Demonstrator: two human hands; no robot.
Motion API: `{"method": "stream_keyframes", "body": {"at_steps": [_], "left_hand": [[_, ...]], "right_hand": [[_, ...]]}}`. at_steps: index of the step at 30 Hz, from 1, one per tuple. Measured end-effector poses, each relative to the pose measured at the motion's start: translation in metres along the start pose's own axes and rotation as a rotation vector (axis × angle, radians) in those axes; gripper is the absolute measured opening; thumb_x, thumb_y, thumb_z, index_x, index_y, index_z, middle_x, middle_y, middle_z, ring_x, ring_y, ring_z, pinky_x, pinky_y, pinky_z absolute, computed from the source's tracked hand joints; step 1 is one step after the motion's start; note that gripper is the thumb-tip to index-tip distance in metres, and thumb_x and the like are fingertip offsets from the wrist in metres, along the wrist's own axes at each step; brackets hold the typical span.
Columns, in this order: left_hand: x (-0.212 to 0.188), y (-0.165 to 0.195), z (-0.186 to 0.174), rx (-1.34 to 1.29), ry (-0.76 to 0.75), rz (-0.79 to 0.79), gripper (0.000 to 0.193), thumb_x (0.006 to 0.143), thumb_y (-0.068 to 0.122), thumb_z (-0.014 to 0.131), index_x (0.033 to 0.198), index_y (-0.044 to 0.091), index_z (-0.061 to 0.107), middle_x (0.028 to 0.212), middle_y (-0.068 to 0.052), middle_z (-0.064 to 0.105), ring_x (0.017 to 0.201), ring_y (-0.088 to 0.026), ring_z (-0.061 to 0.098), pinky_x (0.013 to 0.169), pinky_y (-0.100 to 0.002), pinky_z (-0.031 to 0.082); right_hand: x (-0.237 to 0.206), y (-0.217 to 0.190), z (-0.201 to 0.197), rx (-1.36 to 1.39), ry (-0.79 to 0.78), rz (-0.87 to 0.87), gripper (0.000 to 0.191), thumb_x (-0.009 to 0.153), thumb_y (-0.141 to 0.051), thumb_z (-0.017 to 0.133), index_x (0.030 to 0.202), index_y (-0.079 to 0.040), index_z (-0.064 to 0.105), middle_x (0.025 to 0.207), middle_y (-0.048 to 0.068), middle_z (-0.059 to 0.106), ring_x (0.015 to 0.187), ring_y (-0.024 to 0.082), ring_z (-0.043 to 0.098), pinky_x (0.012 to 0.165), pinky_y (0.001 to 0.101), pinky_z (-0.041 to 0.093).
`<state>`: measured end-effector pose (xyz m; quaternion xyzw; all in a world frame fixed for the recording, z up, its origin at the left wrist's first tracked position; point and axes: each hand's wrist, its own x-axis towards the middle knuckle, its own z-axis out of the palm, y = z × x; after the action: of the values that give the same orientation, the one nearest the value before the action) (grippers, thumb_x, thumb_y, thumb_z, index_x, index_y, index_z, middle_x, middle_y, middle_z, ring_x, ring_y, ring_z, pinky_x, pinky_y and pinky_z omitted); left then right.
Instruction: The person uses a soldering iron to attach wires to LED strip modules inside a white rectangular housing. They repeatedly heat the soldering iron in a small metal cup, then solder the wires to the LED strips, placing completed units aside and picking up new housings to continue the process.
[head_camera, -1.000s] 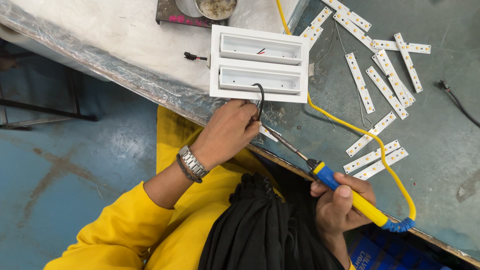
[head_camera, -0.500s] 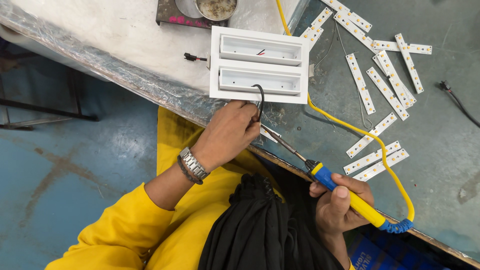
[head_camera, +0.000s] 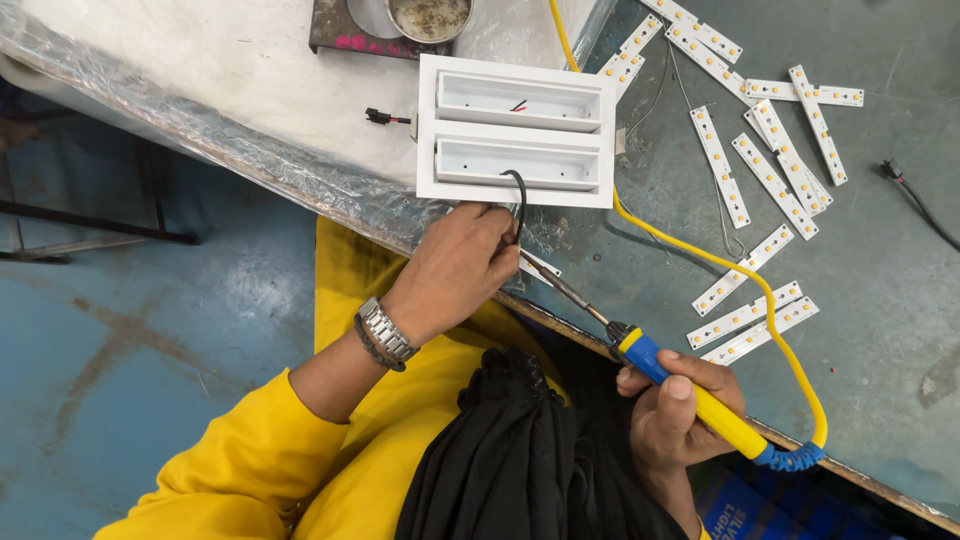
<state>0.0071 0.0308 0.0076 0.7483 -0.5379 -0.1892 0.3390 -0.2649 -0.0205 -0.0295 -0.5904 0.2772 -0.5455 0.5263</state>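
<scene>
One soldering iron (head_camera: 680, 385), two-slot white housing (head_camera: 515, 130)

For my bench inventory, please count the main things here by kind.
Soldering iron, in right hand: 1
White housing: 1
Light strips: about 13, some overlap
Metal tin: 1
Small black plug: 1
Black wires: 2, one in left hand
Total: about 19

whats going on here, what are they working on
A person in a yellow top is soldering at a bench. The right hand holds a soldering iron with a blue and yellow handle, its tip aimed at a small LED strip pinched in the left hand. A black wire runs from there into the white two-slot housing. More LED strips lie scattered alongside.
</scene>
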Motion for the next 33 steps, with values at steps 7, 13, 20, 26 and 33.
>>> {"method": "stream_keyframes", "body": {"at_steps": [7,13,20,26,33], "left_hand": [[-0.0002,-0.0005,0.0007,0.003,-0.009,-0.015,0.017,0.089,0.017,0.067,0.088,0.0,0.066,0.083,-0.018,0.065,0.079,-0.036,0.064,0.072,-0.047,0.051],[-0.001,-0.0007,0.0025,-0.003,0.009,-0.008,0.017,0.089,0.018,0.067,0.09,0.0,0.066,0.084,-0.018,0.064,0.08,-0.037,0.064,0.072,-0.047,0.051],[-0.002,0.0003,0.0047,0.006,-0.014,-0.03,0.016,0.089,0.017,0.066,0.089,0.0,0.065,0.084,-0.017,0.063,0.08,-0.035,0.063,0.073,-0.047,0.051],[-0.0022,-0.0006,0.0061,0.01,0.0,-0.019,0.017,0.089,0.017,0.066,0.09,0.0,0.065,0.085,-0.018,0.064,0.08,-0.036,0.064,0.073,-0.048,0.051],[-0.0007,0.001,0.007,-0.015,0.005,-0.033,0.018,0.088,0.018,0.066,0.092,0.0,0.066,0.087,-0.019,0.065,0.082,-0.038,0.064,0.074,-0.049,0.051]], "right_hand": [[-0.0033,-0.0008,-0.004,-0.042,-0.032,-0.014,0.027,0.106,-0.021,0.063,0.11,0.005,0.061,0.08,0.019,0.065,0.058,0.021,0.065,0.057,0.0305,0.058],[-0.0049,-0.0016,-0.0031,-0.057,-0.015,-0.019,0.029,0.106,-0.023,0.063,0.11,0.006,0.06,0.08,0.02,0.065,0.058,0.022,0.065,0.057,0.0312,0.058],[-0.0018,-0.0047,-0.005,-0.104,0.033,-0.054,0.031,0.105,-0.025,0.063,0.11,0.004,0.056,0.073,0.018,0.062,0.054,0.021,0.063,0.053,0.0297,0.056],[-0.0028,-0.0044,-0.0043,-0.074,0.014,-0.035,0.031,0.105,-0.025,0.064,0.109,0.005,0.058,0.075,0.019,0.063,0.056,0.021,0.063,0.054,0.0299,0.057],[-0.0015,-0.0024,-0.0073,-0.056,-0.003,-0.031,0.03,0.104,-0.024,0.064,0.108,0.005,0.06,0.074,0.018,0.064,0.055,0.02,0.064,0.054,0.0296,0.057]]}}
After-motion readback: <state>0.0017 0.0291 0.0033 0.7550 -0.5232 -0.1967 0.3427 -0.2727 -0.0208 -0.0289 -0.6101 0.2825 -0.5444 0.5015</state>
